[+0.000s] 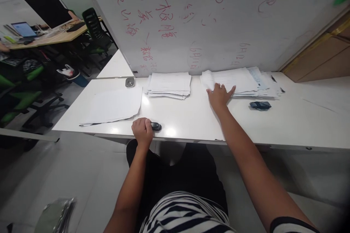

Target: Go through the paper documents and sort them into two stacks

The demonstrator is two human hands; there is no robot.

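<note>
My left hand (142, 131) is closed at the front edge of the white desk (188, 116). From its thumb side sticks out a black object with a rounded end (156, 126); the rest is hidden by the fingers. Further right, my right hand (219, 98) has its fingers spread, with the tips resting on the front left part of a paper stack (232, 80). That stack's left corner curls up, and its sheets fan out to the right. Between the hands, near the whiteboard, lies a second, neater paper stack (169, 83).
Loose sheets (112, 105) lie at the desk's left, below a small grey square device (129, 82). A dark blue packet (260, 106) sits at the right. Behind stand a whiteboard (175, 51) with red writing and a cardboard box (322, 58). People sit at another desk, far left.
</note>
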